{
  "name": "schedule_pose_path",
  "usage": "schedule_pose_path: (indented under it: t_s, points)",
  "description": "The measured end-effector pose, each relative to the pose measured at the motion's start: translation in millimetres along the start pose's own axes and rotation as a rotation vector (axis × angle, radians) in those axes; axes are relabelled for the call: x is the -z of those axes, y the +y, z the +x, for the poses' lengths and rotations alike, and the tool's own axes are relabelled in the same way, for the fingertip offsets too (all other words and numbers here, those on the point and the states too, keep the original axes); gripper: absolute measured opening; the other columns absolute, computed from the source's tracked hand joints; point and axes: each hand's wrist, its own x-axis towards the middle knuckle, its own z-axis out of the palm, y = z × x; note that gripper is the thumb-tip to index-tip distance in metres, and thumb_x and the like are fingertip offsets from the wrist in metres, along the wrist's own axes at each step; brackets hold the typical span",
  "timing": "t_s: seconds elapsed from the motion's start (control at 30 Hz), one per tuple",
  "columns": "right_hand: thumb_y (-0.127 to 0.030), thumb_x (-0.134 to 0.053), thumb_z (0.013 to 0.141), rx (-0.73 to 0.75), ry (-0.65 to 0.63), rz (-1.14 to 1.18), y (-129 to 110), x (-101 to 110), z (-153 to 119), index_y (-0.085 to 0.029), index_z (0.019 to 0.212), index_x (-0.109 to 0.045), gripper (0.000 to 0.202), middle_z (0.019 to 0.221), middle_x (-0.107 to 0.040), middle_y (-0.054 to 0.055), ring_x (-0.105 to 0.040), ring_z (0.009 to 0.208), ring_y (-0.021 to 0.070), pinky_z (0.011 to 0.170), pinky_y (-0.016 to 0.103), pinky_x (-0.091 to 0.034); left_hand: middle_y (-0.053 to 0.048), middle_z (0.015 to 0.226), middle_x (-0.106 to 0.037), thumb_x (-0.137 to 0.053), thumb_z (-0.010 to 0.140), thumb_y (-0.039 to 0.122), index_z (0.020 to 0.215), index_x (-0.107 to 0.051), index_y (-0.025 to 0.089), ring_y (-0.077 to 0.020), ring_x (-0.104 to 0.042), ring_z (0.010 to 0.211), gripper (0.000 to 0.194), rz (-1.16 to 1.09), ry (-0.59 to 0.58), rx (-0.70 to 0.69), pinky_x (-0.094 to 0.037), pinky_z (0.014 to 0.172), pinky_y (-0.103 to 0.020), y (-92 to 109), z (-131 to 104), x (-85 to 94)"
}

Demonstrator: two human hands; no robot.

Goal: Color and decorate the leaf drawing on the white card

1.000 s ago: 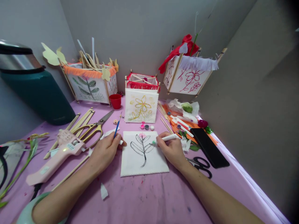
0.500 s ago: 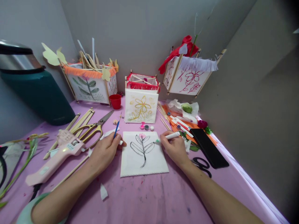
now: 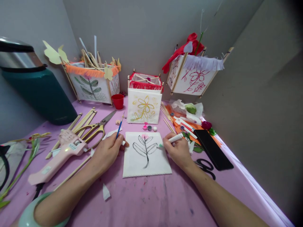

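Purple tabletop under both my hands, left hand and right hand. Big teal bottle with a silver-and-black top, beyond my left hand, far left. Four-sided white box with orange paper fringe and wooden sticks, farther out past my left hand; four-sided white box with lilac fringe out past my right. Square white panel with black leaf outlines and a pink flower, flat between my hands; left fingertips at its left edge, right hand just by its right edge. Pale pink glue gun, left of my left hand. Flat black rectangular phone, right of my right hand. Gold-handled metal scissors, beyond my left wrist. Slim white marker with a pale green tip: right fingers pinched snug round it, tip by the panel's right edge, contact unclear. Thin blue paintbrush: left thumb and fingers closed round it, bristles up. Small round paint pots, pink, dark and white, just beyond the panel, between my grips.
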Motion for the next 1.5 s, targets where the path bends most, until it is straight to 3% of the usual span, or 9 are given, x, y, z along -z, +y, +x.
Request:
schedule_pose_path:
  t_s: [0.9,1.2,1.4,1.5]
  points:
    - [-0.027,-0.05,0.079,-0.024,-0.162,0.211,-10,-12,-17,-0.017,0.061,-0.053,0.02,0.049,-0.048,-0.004,-0.044,0.047,0.0091,0.047,0.021,-0.033,-0.004,0.076,-0.066,-0.034,0.087,0.046,0.077,-0.059,0.019,-0.0181,-0.059,0.068,0.038,0.091,-0.021,0.004,-0.042,0.058,-0.027,9,-2,2.6]
    - [-0.027,-0.052,0.079,-0.024,-0.185,0.251,-14,-14,-18,-0.016,0.064,-0.055,0.018,0.052,-0.05,-0.004,-0.045,0.049,0.0091,0.048,0.02,-0.034,-0.005,0.078,-0.067,-0.035,0.086,0.047,0.075,-0.058,0.02,-0.0178,-0.059,0.067,0.037,0.072,0.002,-0.021,-0.041,0.058,-0.027,2,0,1.6]
    - [-0.029,-0.054,0.079,-0.12,-0.069,0.378,-15,-9,-13,-0.016,0.066,-0.056,0.018,0.054,-0.055,-0.002,-0.05,0.051,0.01,0.05,0.02,-0.038,-0.004,0.075,-0.067,-0.035,0.086,0.045,0.075,-0.059,0.02,-0.0178,-0.058,0.066,0.036,0.084,-0.009,-0.016,-0.041,0.057,-0.027,6,-1,2.4]
    - [-0.029,-0.055,0.079,-0.141,-0.102,0.38,-14,-9,-12,-0.016,0.065,-0.056,0.018,0.053,-0.055,-0.003,-0.049,0.05,0.0101,0.049,0.02,-0.037,-0.004,0.075,-0.066,-0.035,0.086,0.046,0.076,-0.058,0.02,-0.0177,-0.058,0.066,0.036,0.085,-0.008,-0.019,-0.041,0.057,-0.027,5,-1,2.4]
